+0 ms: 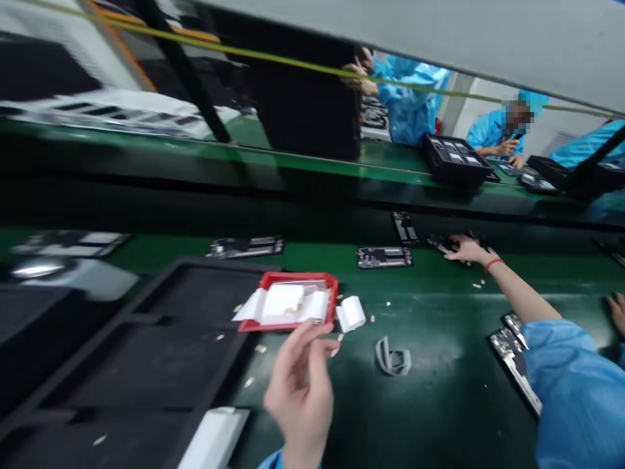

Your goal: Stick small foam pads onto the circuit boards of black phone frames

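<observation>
My left hand (pixel 301 391) is raised at the bottom centre, just in front of a red tray (pixel 333 306) holding white paper. Its thumb and fingers are drawn together in a pinch, blurred; anything between them is too small to tell. Far to the right, my right hand (pixel 466 249), with a red band at the wrist, grips an opened phone assembly (pixel 441 244) on the green surface (pixel 430 299). The fingers partly cover it. Two more phone assemblies (pixel 385 257) (pixel 404 227) lie to its left.
Black trays (pixel 195 345) fill the left. A folded white paper (pixel 350 314), a grey strap loop (pixel 393 358) and small scraps lie mid-surface. Another phone assembly (pixel 512 365) rests beside my right sleeve. Someone's hand (pixel 618 312) shows at the right edge; people in blue work beyond the shelf.
</observation>
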A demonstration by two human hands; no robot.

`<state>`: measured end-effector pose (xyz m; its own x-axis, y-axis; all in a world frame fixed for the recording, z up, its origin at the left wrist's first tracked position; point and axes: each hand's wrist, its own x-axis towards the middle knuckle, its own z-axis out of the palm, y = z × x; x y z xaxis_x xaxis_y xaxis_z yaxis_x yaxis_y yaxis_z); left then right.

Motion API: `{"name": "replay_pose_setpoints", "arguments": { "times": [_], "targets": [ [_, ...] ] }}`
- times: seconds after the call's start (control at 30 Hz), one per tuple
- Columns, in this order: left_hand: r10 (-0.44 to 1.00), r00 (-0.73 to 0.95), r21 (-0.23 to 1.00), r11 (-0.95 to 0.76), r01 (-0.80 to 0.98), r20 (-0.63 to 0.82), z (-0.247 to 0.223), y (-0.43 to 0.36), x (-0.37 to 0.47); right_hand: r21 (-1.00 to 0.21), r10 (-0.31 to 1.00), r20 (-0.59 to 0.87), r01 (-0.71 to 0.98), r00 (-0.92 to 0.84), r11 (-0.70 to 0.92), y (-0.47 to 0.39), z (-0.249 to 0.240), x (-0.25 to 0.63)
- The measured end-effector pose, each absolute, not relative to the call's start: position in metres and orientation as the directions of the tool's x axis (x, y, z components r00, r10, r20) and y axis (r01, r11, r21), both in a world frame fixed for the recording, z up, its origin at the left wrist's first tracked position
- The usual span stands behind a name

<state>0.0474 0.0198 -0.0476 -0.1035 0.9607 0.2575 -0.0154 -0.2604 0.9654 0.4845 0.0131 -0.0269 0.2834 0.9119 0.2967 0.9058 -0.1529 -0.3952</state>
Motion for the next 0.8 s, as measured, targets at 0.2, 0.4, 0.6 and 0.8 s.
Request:
{"name": "replay_pose_setpoints", "arguments": {
  "times": [0.2, 0.4, 0.6, 0.8],
  "targets": [
    [0.973, -0.079, 0.975, -0.221, -0.012, 0.219, -0.086, 0.019, 0.063, -0.397, 0.889, 0.457, 0.901, 0.032, 0.172, 0.082, 0.016, 0.428],
    [0.998, 0.016, 0.998, -0.061, -0.003, 0.062, -0.106, 0.024, 0.073, -0.443, 0.933, 0.292, 0.835, -0.209, 0.326, 0.161, 0.018, 0.208],
    [0.999, 0.043, 0.998, 0.029, 0.05, -0.031, -0.121, 0.032, 0.066, -0.368, 0.967, 0.042, 0.896, -0.25, 0.248, 0.183, 0.003, 0.012],
    [0.994, 0.079, 0.995, 0.085, -0.049, -0.081, -0.119, 0.037, 0.06, -0.329, 0.961, -0.005, 0.908, -0.277, 0.26, 0.189, 0.003, 0.056]
  ]
}}
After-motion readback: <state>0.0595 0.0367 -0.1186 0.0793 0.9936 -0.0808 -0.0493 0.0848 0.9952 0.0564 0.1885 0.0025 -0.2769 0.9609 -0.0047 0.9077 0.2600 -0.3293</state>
